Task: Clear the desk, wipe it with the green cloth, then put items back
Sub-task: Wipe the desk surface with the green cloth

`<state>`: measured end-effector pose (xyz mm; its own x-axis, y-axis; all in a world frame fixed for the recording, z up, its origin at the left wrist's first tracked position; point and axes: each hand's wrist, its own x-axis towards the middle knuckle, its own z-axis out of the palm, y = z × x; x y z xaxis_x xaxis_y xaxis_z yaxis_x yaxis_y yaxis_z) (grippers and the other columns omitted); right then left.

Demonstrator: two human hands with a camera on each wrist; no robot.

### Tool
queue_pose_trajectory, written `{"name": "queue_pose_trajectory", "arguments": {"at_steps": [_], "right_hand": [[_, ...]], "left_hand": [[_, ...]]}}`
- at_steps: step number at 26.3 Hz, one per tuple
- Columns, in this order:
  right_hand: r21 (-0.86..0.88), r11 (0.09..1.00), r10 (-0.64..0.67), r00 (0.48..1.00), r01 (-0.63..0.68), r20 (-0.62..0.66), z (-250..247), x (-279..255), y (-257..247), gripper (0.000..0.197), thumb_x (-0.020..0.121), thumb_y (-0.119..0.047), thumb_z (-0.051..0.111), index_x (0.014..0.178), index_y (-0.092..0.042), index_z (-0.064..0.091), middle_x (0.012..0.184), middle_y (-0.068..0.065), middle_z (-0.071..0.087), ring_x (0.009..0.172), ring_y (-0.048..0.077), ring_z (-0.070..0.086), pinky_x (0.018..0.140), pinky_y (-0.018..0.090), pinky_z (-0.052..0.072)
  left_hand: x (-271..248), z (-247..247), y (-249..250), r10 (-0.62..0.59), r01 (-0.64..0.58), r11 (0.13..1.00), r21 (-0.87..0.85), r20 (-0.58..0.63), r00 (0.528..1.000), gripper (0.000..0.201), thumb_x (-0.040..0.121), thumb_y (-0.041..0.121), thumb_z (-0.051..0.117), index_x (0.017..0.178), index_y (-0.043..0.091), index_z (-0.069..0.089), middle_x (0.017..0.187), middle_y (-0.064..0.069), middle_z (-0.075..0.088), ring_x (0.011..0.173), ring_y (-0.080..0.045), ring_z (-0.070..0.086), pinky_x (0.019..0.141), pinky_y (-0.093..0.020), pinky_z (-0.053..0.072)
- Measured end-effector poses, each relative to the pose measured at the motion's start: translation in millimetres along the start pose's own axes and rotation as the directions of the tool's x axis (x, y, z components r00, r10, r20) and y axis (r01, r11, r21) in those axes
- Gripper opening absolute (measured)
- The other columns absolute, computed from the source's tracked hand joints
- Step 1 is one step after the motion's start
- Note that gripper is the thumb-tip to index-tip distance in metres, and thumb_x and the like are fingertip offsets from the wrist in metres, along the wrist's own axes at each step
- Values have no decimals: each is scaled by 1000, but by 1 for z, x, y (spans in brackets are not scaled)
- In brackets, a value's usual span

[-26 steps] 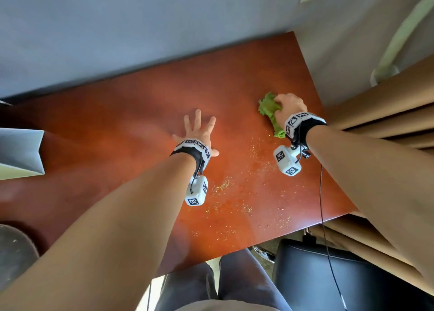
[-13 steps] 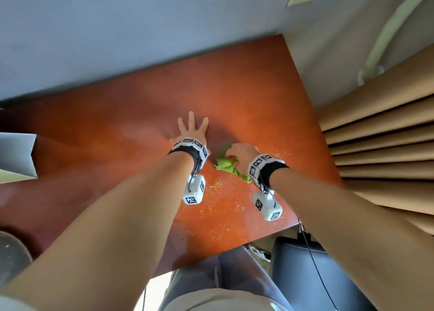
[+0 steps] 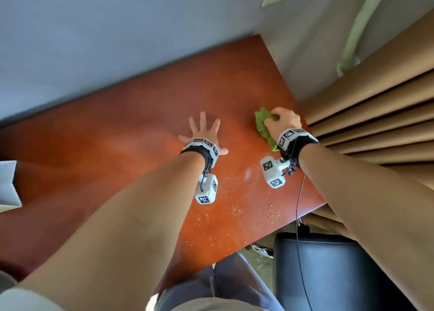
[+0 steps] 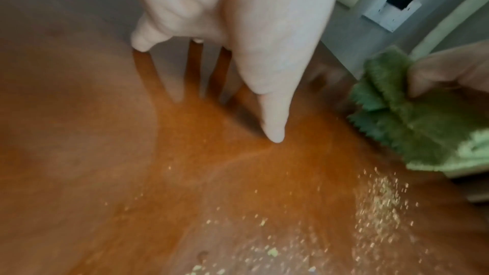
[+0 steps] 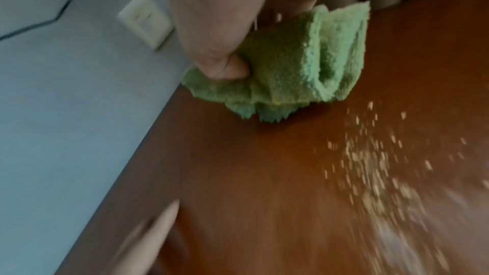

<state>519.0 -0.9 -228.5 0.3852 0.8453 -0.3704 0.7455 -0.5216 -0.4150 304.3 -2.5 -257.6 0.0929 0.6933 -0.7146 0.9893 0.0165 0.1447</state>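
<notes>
On the left side, the left hand [image 3: 203,132] lies flat on the counter [image 3: 131,132], its fingers [image 3: 202,119] straight, spread and released; they hold nothing and only press on the wood, probably to steady the body. In the left wrist view the fingertips touch the surface, and pale crumbs [image 4: 375,202] lie on the near side of them, toward the front edge.

More to the right, the right hand [image 3: 283,120] holds the green cloth [image 3: 264,122]. In the right wrist view its fingers [image 5: 211,35] are curled tightly around the bunched cloth, the thumb pressed into the folds, and the lower folds touch the counter. The cloth is near the right end of the counter, close to the wall and just beside the tan curtain [image 3: 375,113]. Part of it sticks out beyond the fingertips, part trails back under the wrist.

I judge that the wiping step is in hand: no objects show on the visible part of the counter, but many crumbs [image 3: 237,210] are scattered behind the wrists. The next move, I think, needs a stroke toward the body, with the cloth kept flat and pressed, to gather the crumbs at the front edge without scattering them.
</notes>
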Motion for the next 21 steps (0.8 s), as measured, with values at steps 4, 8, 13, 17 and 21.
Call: {"name": "queue_pose_trajectory", "arguments": {"at_steps": [4, 8, 13, 17, 21], "right_hand": [[-97, 984, 151, 989, -150, -2, -12, 31, 27, 47, 87, -11, 53, 131, -24, 59, 129, 7, 60, 112, 29, 60, 92, 33, 51], [-150, 986, 90, 984, -67, 152, 2, 25, 25, 55, 88, -4, 50, 136, -30, 54, 139, 7, 53, 116, 30, 58, 97, 36, 51], [-183, 951, -178, 927, 248, 331, 41, -14, 12, 40, 91, -9, 57, 123, -32, 63, 126, -8, 59, 113, 21, 60, 96, 34, 52], [-150, 909, -290, 850, 388, 440, 69, -51, 3, 35, 93, -9, 55, 118, -31, 65, 112, -10, 60, 98, 15, 63, 86, 29, 56], [-26, 959, -249, 879, 283, 406, 52, -40, 9, 40, 88, -5, 57, 119, -28, 67, 117, -7, 63, 102, 17, 63, 80, 24, 56]], "left_hand": [[1, 9, 4, -13, 13, 1000, 12, 10, 1000, 107, 77, 56, 72, 149, 47, -6, 156, 1, -33, 144, -38, -26, 102, -79, 14], [2, 8, 1, -11, 10, 1000, 8, 23, 1000, 106, 78, 55, 71, 149, 48, -8, 155, 2, -36, 143, -37, -28, 103, -78, 12], [6, 9, 2, -18, 17, 999, 40, 21, 1000, 108, 78, 59, 70, 148, 48, -11, 154, 2, -37, 143, -38, -27, 103, -78, 16], [9, 10, 3, -29, 27, 997, 67, 24, 999, 113, 74, 58, 74, 148, 49, -11, 156, 2, -34, 144, -41, -23, 102, -78, 18], [5, 2, 13, -22, 22, 993, 118, -6, 1000, 106, 76, 51, 75, 152, 39, 1, 160, -5, -20, 146, -42, -10, 103, -71, 27]]}}
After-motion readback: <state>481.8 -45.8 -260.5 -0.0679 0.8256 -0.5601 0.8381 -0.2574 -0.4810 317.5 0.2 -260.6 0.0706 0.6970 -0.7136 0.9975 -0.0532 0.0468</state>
